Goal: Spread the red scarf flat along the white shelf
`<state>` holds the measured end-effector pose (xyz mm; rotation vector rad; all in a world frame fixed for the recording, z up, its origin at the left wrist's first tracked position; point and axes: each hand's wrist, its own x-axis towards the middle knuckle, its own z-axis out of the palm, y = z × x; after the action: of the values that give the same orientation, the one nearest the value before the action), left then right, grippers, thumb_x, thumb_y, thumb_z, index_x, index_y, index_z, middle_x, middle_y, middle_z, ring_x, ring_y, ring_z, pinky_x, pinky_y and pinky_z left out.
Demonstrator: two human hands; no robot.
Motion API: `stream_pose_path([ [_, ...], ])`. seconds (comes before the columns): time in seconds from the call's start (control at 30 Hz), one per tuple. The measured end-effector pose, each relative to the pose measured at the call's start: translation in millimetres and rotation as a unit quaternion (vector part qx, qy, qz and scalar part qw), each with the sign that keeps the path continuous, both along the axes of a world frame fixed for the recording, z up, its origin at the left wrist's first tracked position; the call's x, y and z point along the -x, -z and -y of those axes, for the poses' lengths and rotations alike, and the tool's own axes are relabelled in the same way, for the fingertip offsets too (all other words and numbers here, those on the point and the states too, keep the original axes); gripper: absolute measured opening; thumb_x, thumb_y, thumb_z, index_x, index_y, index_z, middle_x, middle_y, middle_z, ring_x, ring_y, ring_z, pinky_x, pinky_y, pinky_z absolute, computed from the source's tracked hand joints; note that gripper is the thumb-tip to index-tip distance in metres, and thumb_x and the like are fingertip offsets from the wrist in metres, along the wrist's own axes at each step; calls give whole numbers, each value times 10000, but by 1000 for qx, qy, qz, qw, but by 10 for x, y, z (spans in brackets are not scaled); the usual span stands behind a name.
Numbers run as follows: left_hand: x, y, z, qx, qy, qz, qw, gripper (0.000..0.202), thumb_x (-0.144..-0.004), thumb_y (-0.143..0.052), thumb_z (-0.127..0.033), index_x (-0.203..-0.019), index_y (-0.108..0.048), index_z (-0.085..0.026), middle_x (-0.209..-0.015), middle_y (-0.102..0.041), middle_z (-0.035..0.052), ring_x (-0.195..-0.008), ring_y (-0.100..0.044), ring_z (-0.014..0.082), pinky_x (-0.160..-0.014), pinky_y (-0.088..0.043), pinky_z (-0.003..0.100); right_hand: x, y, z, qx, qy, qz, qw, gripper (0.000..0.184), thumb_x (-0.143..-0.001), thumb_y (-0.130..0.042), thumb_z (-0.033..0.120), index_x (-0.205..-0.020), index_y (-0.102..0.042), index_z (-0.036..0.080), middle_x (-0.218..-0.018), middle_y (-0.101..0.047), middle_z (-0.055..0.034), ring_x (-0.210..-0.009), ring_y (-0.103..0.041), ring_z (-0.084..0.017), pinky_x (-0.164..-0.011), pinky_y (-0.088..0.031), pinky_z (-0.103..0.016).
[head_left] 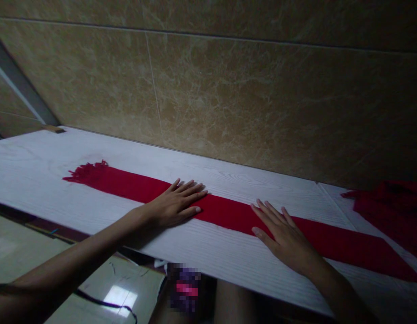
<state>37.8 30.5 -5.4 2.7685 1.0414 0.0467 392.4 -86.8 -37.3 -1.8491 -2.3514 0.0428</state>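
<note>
A long red scarf (127, 182) lies flat in a narrow strip along the white wood-grain table (208, 252). Its fringed end is at the left, and its right end comes to a slanted point. My left hand (177, 202) rests on the scarf left of the middle, palm down with fingers stretched out. Further right, my right hand (280, 234) is over the scarf with its fingers spread; whether it presses on the cloth I cannot tell. Neither hand grips anything.
More red cloth (393, 211) is heaped at the table's right end. Behind the table stands a brown tiled wall (228, 99). A small wooden block (53, 128) lies at the far left corner. A dark cord (103, 302) runs over the shiny floor (15, 252).
</note>
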Motion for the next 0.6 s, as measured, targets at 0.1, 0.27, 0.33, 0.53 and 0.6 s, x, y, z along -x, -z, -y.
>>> stream_pose_path([
  [0.1, 167, -16, -40, -7, -18, -3, 1000, 627, -1064, -256, -630, -1636, -262, -373, -1705, -253, 22, -1602, -155, 304, -1283, -52, 603, -130, 31, 26, -9, 8, 0, 1000, 659, -1033, -333, 623, -1603, -391, 297, -1658, -354, -59, -1553, -286, -284, -1246, -227, -640],
  [0.27, 601, -28, -124, -22, -84, -29, 996, 659, -1049, -203, -658, -1636, -274, -365, -1700, -264, 23, -1602, -158, 305, -1274, -61, 620, -460, 82, 99, -12, 49, -6, 999, 698, -1004, -306, 658, -1566, -464, 275, -1634, -395, -63, -1541, -310, -300, -1246, -232, -639],
  [0.33, 817, -23, -175, -27, -107, -30, 993, 682, -1042, -189, -666, -1636, -288, -347, -1697, -275, 33, -1602, -156, 313, -1269, -66, 634, -641, 110, 147, -4, 77, -9, 997, 733, -983, -292, 677, -1554, -484, 259, -1633, -395, -66, -1543, -304, -310, -1250, -223, -637],
  [0.53, 1575, 49, -366, -49, -170, -34, 984, 765, -1013, -193, -688, -1622, -355, -255, -1676, -331, 72, -1595, -174, 354, -1256, -96, 661, -1491, 278, 416, -23, 150, 6, 988, 750, -940, -289, 662, -1505, -550, 243, -1561, -509, -111, -1494, -394, -367, -1198, -320, -674],
  [0.6, 1837, 85, -417, -72, -197, -23, 978, 777, -1017, -160, -673, -1590, -411, -212, -1654, -381, 90, -1576, -229, 378, -1238, -116, 692, -1831, 340, 543, -50, 115, 25, 992, 701, -943, -272, 642, -1334, -704, 252, -1506, -562, -161, -1458, -439, -396, -1171, -341, -667],
])
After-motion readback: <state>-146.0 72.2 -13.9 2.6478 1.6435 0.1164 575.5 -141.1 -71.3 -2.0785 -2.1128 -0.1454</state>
